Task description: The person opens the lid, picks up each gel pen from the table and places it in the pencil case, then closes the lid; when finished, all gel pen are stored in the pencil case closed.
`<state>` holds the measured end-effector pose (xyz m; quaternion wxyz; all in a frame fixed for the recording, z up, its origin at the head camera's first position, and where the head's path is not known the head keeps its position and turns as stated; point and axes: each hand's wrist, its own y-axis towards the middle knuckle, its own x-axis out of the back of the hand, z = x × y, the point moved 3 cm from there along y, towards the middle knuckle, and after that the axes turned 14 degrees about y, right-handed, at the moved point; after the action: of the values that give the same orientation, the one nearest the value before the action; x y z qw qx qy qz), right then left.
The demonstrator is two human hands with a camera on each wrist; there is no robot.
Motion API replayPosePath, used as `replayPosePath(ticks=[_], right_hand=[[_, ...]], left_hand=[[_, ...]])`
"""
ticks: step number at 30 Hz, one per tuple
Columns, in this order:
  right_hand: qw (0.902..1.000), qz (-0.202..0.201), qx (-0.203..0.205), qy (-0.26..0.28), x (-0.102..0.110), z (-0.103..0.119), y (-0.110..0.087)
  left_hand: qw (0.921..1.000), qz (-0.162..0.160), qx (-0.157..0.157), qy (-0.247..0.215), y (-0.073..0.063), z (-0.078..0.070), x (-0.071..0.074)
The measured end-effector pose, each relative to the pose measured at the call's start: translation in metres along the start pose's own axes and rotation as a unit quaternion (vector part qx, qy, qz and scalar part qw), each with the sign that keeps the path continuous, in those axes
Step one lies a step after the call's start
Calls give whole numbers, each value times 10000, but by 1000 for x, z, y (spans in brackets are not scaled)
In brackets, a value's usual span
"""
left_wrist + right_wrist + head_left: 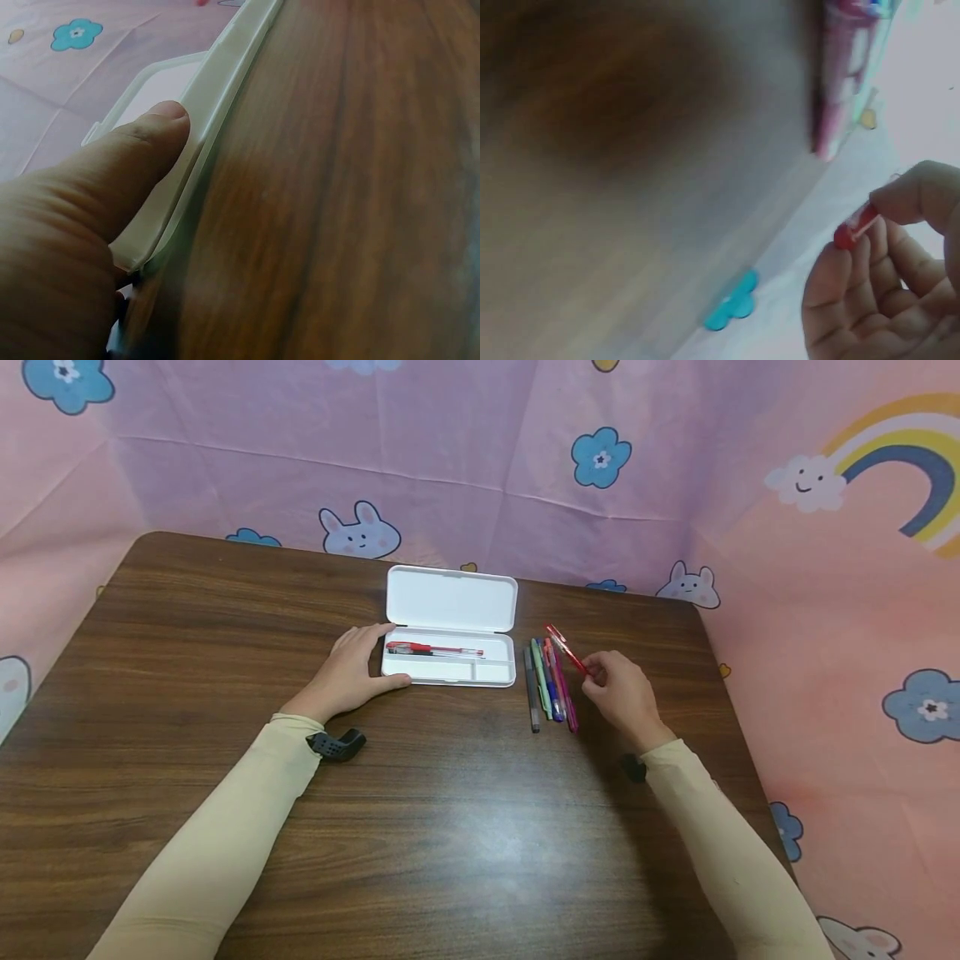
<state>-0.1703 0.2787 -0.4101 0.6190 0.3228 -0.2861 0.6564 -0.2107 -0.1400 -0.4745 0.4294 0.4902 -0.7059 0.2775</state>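
A white pencil case (442, 672) lies open on the table, its lid (452, 599) tipped back. Inside its long back compartment is a pen with red and black parts (423, 648). My left hand (345, 675) grips the case's left end, thumb at the front wall (196, 135) and fingers toward the hinge. Between thumb and fingertips, my right hand (621, 695) pinches the lower end of a clear red pen (567, 650), which slants up and left. In the right wrist view only a short red end (857, 226) of it shows from the fingers.
Right of the case several pens lie side by side: a grey one (531, 689), a light green one (540, 677), a blue one (553, 693) and a magenta one (567, 702) among them. Patterned cloth (465, 468) borders the brown wooden table (420, 827).
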Motion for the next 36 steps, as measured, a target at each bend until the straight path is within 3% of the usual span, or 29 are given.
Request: replayPosePath(ticks=[9,16,25,36], right_hand=[[9952,56,981,-25,-19,56,19],[9789,336,1929,-592,-47,95,36],[9573,887,2478,-1196,-83,121,62],[9443,1468,2474,-1598,-108,131,83]], left_hand=[[10000,45,46,-58,-2,1,1],[10000,49,48,-15,-4,-1,3],[10000,48,71,-17,-4,0,2],[10000,-42,-68,-10,-2,2,1]])
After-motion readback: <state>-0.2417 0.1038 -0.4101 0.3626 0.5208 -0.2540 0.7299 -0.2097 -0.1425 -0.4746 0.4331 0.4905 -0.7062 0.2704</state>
